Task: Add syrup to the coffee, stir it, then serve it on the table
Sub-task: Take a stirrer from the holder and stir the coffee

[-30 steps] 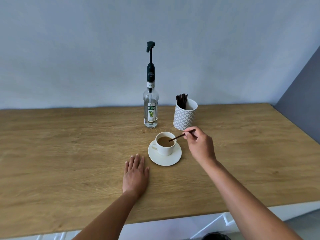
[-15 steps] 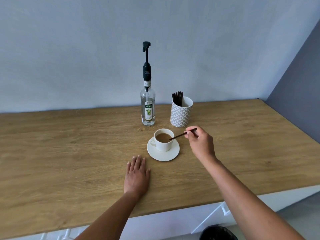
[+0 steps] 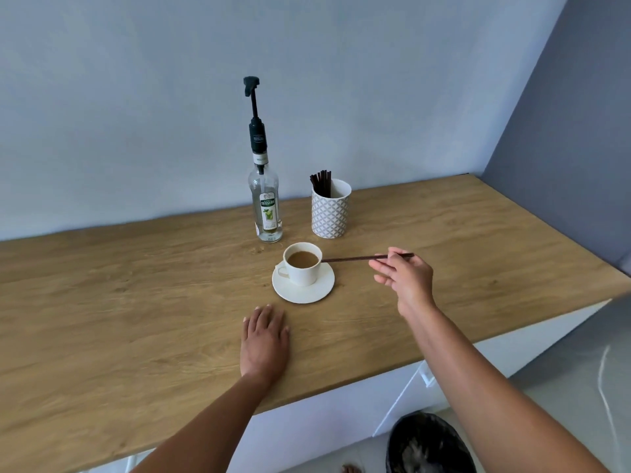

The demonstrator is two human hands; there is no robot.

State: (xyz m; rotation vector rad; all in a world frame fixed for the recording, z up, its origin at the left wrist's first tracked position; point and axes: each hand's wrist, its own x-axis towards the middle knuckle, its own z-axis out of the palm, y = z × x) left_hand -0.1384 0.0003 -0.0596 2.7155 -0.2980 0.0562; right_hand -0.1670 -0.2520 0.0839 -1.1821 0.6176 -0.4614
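A white cup (image 3: 302, 264) filled with light-brown coffee (image 3: 302, 258) is seen standing on a white saucer (image 3: 303, 291) near the middle of a wooden table (image 3: 136, 302), its handle turned to the left. A dark stir stick (image 3: 355, 258) is held nearly level by the right hand (image 3: 404, 279), pinched between thumb and fingertips at its outer end; its free tip lies at the right rim of the cup, clear of the liquid as far as can be judged. The left hand (image 3: 264, 339) is laid flat on the table in front of the saucer, palm down, fingers together, with nothing grasped. Behind the cup a clear syrup bottle (image 3: 265, 206) fitted with a tall black pump (image 3: 254, 110) is shown upright. Just to its right a patterned white holder (image 3: 330, 210) containing further dark sticks (image 3: 321, 182) is placed. A black bin (image 3: 430, 445) is visible on the floor below the table edge.
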